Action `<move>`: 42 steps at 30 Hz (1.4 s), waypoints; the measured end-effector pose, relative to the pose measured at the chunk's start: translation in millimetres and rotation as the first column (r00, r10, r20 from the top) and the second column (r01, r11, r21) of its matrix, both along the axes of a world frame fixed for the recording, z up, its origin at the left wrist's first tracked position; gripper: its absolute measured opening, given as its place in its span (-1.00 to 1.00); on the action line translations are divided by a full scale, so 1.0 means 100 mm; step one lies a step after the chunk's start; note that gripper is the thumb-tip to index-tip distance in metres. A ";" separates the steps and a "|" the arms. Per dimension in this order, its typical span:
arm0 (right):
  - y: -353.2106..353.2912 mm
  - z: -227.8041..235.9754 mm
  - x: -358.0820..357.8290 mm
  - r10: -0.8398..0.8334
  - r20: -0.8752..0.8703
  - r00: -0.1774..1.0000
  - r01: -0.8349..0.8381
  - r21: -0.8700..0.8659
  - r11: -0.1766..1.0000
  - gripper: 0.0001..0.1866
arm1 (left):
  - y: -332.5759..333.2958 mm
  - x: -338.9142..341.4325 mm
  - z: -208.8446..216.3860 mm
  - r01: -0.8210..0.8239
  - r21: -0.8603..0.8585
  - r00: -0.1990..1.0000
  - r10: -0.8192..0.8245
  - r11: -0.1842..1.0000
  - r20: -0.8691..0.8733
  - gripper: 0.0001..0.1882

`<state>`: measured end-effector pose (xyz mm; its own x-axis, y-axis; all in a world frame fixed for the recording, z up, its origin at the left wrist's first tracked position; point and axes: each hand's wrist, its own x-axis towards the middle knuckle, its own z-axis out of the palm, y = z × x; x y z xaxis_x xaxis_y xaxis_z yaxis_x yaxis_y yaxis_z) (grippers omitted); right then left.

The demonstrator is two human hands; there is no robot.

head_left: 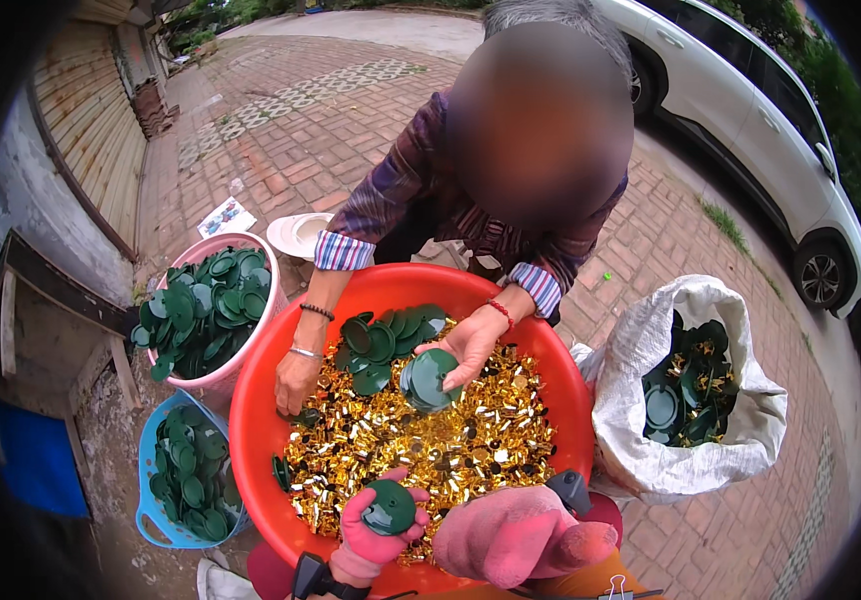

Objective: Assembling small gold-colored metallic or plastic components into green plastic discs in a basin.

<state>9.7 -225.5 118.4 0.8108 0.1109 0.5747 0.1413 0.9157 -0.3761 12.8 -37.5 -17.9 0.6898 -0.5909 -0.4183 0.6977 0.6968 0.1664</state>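
Note:
In my left hand (376,545), which wears a pink glove, a round green plastic disc (391,507) lies with the fingers curled round it; more discs may be stacked under it. My right hand (523,537), also pink-gloved, is at the near rim of a large red basin (251,440). Its fingers are bent and pressed together, and what they hold, if anything, is hidden. Small shiny gold pieces (491,430) fill the basin, with a pile of green discs (381,340) on the far side. A co-worker's hand (466,345) holds a fanned stack of green discs (429,380).
Green discs also fill a pink bucket (276,290) and a blue basket (151,525) on the left. To the right stands a white woven sack (691,475) holding discs and gold bits. The co-worker (431,170) sits opposite. A white car (751,130) is parked behind.

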 end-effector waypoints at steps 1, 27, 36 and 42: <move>-0.01 0.01 0.03 -0.004 0.002 1.000 0.004 -0.001 1.000 -0.22 | 0.00 0.00 -0.03 -0.008 -0.004 1.000 0.008 1.000 -0.008 -0.38; -0.23 0.20 0.46 0.279 0.638 0.718 -0.256 -0.131 0.958 -0.39 | 0.04 -0.05 0.00 -0.029 0.010 1.000 0.029 1.000 0.010 -0.40; -0.05 0.22 0.40 0.304 0.589 0.749 -0.316 -0.086 0.945 -0.38 | 0.02 -0.04 -0.01 -0.009 -0.037 1.000 0.009 0.999 -0.005 -0.39; -0.02 0.17 0.25 0.331 0.475 0.815 -0.360 -0.032 0.932 -0.34 | 0.03 -0.02 -0.03 -0.004 -0.043 1.000 0.004 0.999 0.017 -0.40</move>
